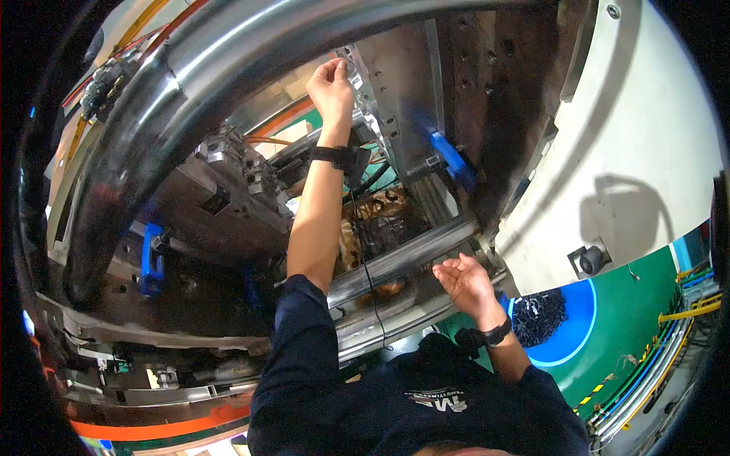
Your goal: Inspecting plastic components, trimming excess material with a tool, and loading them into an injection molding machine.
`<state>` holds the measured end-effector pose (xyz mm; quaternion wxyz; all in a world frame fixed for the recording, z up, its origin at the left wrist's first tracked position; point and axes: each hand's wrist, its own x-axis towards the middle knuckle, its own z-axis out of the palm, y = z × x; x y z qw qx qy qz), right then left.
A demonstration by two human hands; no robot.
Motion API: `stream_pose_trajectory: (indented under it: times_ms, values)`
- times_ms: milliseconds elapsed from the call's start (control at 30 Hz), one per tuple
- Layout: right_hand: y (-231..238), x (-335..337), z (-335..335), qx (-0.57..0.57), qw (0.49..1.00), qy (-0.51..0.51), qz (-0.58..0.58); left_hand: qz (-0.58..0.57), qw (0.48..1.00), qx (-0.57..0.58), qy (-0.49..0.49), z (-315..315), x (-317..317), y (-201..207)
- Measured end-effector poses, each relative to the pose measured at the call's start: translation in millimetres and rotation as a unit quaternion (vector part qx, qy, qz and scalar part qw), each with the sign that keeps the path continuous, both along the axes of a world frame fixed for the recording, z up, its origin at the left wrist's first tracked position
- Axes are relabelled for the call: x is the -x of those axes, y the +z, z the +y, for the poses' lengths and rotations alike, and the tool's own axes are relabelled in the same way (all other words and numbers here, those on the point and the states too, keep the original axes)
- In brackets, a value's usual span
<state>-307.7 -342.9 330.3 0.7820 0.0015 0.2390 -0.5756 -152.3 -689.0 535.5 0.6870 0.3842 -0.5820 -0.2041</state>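
My left hand (pixel 332 90) is raised with its arm stretched far into the machine. Its fingers are curled together beside the shiny metal edge (pixel 363 102) of an upright steel mould plate (pixel 399 91); whatever they hold, if anything, is hidden. Lower down, my right hand (pixel 468 289) hovers palm up near a thick horizontal steel bar (pixel 411 257), fingers loosely apart and nothing in them. Both wrists wear black bands. A blue clamp (pixel 454 159) is fixed on the right plate, and another blue clamp (pixel 153 258) on the left side.
A large polished steel bar (pixel 236 42) arches across the top. On the right stands a white machine panel (pixel 616 144) with a black knob (pixel 590 261). A blue tub (pixel 576 327) of dark scraps sits on the green floor. A thin black cable (pixel 370 289) hangs in the middle.
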Motion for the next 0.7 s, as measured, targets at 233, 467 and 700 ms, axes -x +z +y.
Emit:
stream_pose_trajectory:
  times_ms: [233,467,700]
  values:
    - [-7.2,-2.6,-2.2,0.014,1.000,0.011,-0.006,-0.057,0.998,-0.014,0.014,0.6,-8.0,6.1]
    - [-8.8,-1.0,-1.4,0.027,1.000,0.010,-0.004,-0.128,0.990,-0.034,0.042,7.9,-4.5,14.6]
    - [-12.0,-8.2,-3.3,0.021,1.000,0.015,-0.006,-0.045,0.998,-0.017,0.038,0.6,3.2,0.0]
